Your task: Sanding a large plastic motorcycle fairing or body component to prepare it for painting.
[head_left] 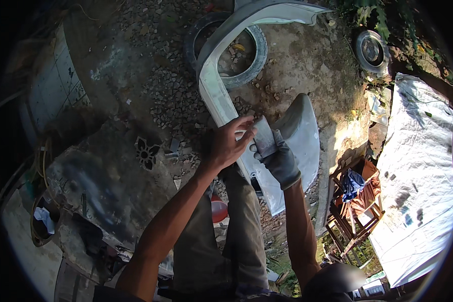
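I see my bare left hand (226, 143) and gloved right hand (282, 161) both pinching 1 grey sheet (263, 136), possibly sandpaper, over a white car panel (299, 136); folding seems underway, needing a firm crease.

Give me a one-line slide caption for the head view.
Bare left hand and gloved right hand hold a grey sheet against a white car panel, over gravel by an old tyre.

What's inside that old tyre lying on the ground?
Inside the tyre lie stones and a yellowish scrap. The white car body panel crosses its left side, hiding whatever lies beneath it there.
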Tool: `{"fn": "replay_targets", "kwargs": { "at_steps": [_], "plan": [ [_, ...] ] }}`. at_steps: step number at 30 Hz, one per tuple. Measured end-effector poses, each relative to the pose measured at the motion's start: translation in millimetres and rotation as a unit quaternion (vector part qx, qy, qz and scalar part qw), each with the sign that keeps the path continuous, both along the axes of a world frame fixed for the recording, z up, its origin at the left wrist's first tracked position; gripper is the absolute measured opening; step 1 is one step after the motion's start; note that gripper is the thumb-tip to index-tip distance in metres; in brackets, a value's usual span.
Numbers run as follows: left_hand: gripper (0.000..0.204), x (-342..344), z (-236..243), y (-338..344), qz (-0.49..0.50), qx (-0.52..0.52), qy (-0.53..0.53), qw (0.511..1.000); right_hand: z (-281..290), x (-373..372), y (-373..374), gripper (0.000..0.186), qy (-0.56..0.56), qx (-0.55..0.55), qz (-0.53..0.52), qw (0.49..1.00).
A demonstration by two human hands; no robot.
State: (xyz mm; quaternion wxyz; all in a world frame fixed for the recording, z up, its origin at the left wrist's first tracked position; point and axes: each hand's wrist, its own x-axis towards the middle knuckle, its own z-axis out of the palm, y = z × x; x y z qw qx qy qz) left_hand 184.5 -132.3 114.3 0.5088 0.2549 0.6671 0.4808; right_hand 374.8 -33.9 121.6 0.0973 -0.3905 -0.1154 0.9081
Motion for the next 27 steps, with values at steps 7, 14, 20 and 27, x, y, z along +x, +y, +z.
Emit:
{"fn": "replay_targets", "kwargs": {
  "at_steps": [7, 14, 20, 27],
  "plan": [
    [0.039, 20, 3, -48, 0.131, -0.021, -0.257, 0.957, 72, -34, -29, 0.045, -0.195, 0.146, 0.133, 0.961],
    [0.036, 29, 50, -85, 0.238, -0.016, -0.248, 0.939, 89, -59, -65, 0.053, -0.262, 0.209, 0.199, 0.921],
    [0.041, 39, 86, -110, 0.331, -0.045, -0.288, 0.898, 114, -60, -68, 0.047, -0.280, 0.220, 0.303, 0.884],
    [0.028, 59, 83, -128, 0.433, -0.040, -0.332, 0.837, 148, -79, -61, 0.047, -0.159, 0.210, 0.355, 0.897]
  ]
}}
